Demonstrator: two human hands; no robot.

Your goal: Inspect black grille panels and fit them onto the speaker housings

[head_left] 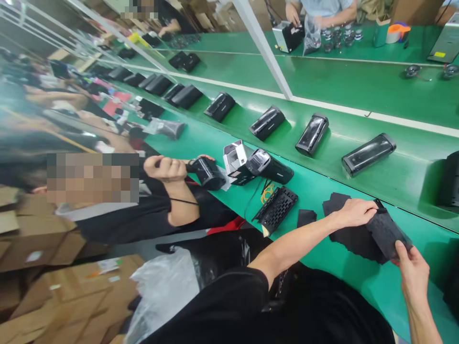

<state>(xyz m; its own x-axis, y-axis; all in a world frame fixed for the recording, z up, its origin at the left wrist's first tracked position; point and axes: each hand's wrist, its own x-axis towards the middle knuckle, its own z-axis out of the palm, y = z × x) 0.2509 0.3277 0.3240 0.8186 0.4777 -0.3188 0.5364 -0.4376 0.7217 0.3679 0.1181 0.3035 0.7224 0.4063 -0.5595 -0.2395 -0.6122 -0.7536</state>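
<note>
Cartons (68, 291) left, insides hidden; hands (355, 212) hold black sheet (387, 232).

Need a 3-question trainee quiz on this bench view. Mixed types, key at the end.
1. Multiple choice: what do the left hand and right hand both hold?
A) a clear plastic bag
B) a thin, black, roughly rectangular sheet
C) a glossy black, elongated housing

2. True or false: the black, perforated, plastic-looking grille lies nearer the right hand than the left.

3. Fill in: the thin, bunched, wire-like strands beside the grille are ____ in colour.

Key: 1 B; 2 false, it is nearer the left hand; 3 yellow.
</note>
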